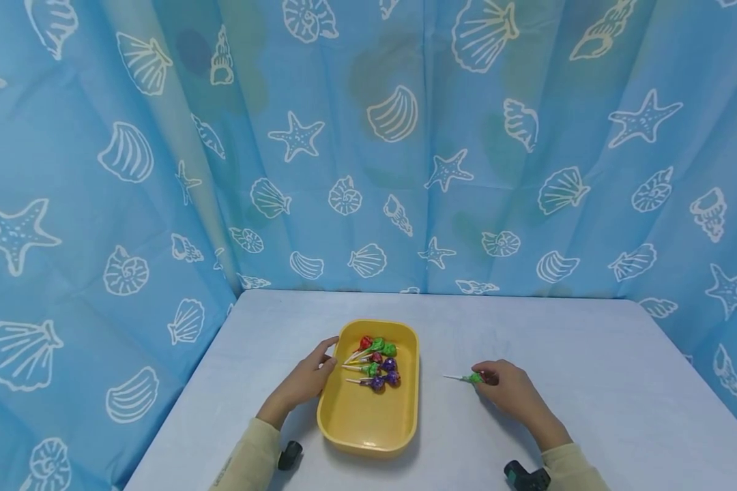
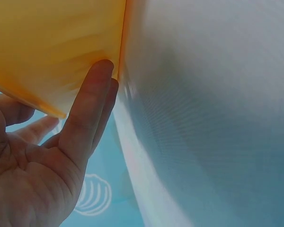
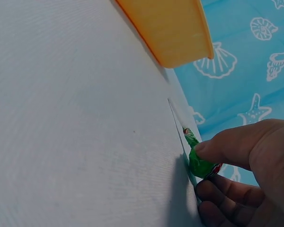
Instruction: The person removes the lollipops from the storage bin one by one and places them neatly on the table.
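Observation:
My left hand point(image 1: 308, 375) holds the left side of a yellow plastic tray point(image 1: 368, 436). In the left wrist view its thumb reaches over the rim and the longer fingers point(image 2: 87, 109) lie along the outer wall. Right of the tray, my right hand point(image 1: 508, 389) pinches a green-wrapped lollipop point(image 3: 202, 163) by its candy head between thumb and fingers. The white stick point(image 3: 176, 112) points left toward the tray, close over the table. Inside the tray's far half lie several lollipops: green ones point(image 1: 377, 344), a red one point(image 1: 366, 341) and purple ones point(image 1: 389, 365), sticks mostly leftward.
A white cloth covers the table point(image 1: 467, 436). Blue curtains point(image 1: 356, 164) with white shell and starfish prints hang behind it and to the left. Black wrist devices point(image 1: 526, 476) show beside both beige sleeves point(image 1: 252, 453).

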{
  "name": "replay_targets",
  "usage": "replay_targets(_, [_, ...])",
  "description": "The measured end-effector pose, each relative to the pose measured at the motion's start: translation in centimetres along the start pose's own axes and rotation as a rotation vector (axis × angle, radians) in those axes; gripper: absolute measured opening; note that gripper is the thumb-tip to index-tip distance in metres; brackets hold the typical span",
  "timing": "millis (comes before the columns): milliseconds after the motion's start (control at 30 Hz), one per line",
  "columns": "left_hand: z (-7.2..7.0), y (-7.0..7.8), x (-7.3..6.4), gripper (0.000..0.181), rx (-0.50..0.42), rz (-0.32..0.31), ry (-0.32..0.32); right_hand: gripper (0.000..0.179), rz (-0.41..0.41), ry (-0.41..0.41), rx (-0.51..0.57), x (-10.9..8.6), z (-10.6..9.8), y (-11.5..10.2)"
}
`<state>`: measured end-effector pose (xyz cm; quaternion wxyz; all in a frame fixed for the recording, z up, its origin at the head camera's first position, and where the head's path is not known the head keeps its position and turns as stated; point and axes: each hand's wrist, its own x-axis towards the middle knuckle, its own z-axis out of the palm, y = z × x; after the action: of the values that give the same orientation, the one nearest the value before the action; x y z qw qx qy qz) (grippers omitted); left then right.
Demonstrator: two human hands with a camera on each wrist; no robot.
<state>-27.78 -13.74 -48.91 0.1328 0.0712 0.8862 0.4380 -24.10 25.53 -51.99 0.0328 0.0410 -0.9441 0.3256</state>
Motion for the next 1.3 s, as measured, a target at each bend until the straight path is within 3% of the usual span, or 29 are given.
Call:
replay_targets(567, [0.0, -0.1, -0.1, 0.050, -0.022, -0.001, 0.000, 0.033, 0.016, 0.011, 0.004, -0.7, -0.6, -1.6])
replay_targets(933, [-0.2, 0.0, -0.1, 0.051, -0.015, 0.013, -0.005, 0.031, -0.127, 0.066, 0.046, -1.0, -0.8, -3.6])
replay_targets(1300, [-0.2, -0.2, 0.0, 0.051, -0.041, 0.012, -0.015, 0.029, -0.179, 0.078, 0.075, -0.5, 0.1, -6.8])
